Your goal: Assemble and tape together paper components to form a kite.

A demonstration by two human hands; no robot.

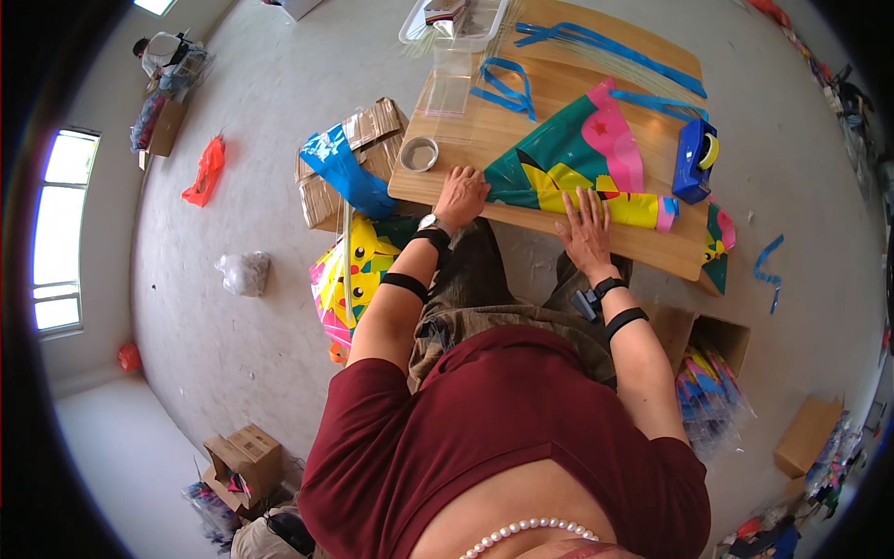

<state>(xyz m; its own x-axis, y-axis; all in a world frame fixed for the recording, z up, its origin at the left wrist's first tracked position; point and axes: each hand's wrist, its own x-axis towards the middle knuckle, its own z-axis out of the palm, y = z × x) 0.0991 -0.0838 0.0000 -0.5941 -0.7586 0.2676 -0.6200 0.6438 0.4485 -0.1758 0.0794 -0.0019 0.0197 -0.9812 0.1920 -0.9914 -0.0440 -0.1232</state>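
A triangular kite (563, 140) of thin green, pink and yellow sheet lies across the wooden table (643, 37). Its near edge is folded or rolled into a narrow yellow strip along the table's front. My left hand (460, 198) is at the kite's left tip, fingers bent and closed on it; the fingertips are partly hidden. My right hand (587, 231) lies on the folded strip, its fingers stretched out and apart, holding nothing. A blue tape dispenser (692, 160) with a yellow roll stands right of the kite. A roll of tape (420, 154) lies left of my left hand.
Blue ribbons (605, 58), thin sticks and a clear bag (449, 84) lie farther back, near a plastic bin (489, 28). Left of the table stands a cardboard box (377, 126) beside more printed sheets (349, 270). Another box (722, 340) holds packed kites at right.
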